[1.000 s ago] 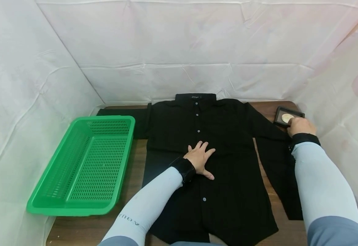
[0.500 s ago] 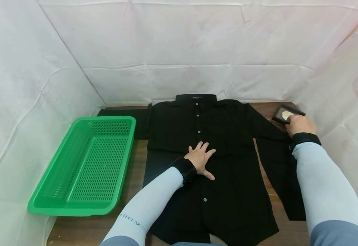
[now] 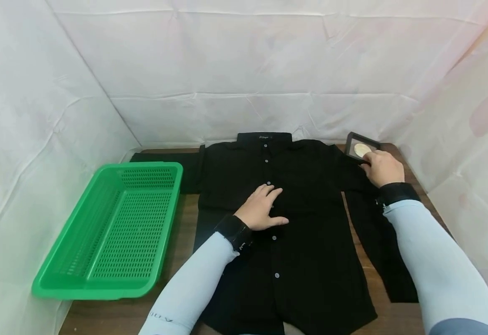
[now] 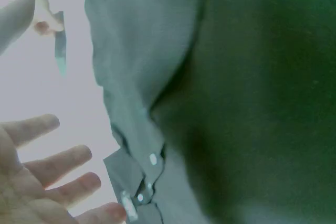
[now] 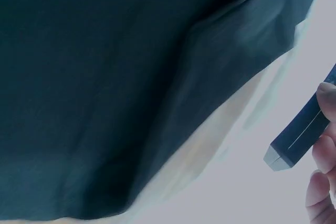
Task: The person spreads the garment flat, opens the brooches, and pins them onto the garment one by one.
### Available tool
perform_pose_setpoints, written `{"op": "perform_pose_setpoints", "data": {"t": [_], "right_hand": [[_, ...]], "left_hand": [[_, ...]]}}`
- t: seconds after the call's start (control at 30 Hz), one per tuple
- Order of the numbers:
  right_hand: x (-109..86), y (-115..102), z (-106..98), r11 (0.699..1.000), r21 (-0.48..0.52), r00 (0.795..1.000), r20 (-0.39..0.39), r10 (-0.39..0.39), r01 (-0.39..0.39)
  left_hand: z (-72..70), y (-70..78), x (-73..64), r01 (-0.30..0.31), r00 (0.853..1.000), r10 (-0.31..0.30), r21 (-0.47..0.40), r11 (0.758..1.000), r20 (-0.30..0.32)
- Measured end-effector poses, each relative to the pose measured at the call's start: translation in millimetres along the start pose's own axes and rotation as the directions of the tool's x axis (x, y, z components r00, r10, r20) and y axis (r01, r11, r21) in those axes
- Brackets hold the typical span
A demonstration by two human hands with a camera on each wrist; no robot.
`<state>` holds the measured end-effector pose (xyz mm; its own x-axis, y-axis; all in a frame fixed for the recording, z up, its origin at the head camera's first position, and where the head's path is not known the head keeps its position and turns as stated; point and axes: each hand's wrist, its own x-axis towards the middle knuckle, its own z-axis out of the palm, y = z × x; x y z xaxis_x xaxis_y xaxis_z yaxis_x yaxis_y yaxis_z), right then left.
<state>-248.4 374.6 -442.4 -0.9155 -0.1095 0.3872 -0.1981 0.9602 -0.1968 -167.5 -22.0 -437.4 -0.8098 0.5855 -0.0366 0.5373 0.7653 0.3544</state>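
Over at the upper right of the head view, the right hand [image 3: 383,168] has its fingers clamped on a dark box [image 3: 354,141] with a pale disc [image 3: 361,150] on its face, tilted near the shoulder of the black shirt [image 3: 315,228]. In the centre, the left hand [image 3: 258,209] is over the buttoned front, fingers apart, touching or not I can't tell, while the green basket [image 3: 89,293] sits on the bench [image 3: 101,318] at the left!
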Motion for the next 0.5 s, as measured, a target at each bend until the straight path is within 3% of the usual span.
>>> {"op": "perform_pose_setpoints", "data": {"t": [0.23, 0.5], "right_hand": [[3.0, -42, -8, 0.985, 0.013, 0.983, -0.074, -0.168, 0.169], [-5.0, -100, -24, 0.921, 0.026, 0.908, -0.184, -0.377, 0.388]], "left_hand": [[-8.4, -7.6, -12.7, -0.02, 0.99, -0.004, -0.171, 0.985, -0.139], [-5.9, -10.9, -23.7, -0.06, 0.974, -0.017, -0.324, 0.944, -0.227]]}}
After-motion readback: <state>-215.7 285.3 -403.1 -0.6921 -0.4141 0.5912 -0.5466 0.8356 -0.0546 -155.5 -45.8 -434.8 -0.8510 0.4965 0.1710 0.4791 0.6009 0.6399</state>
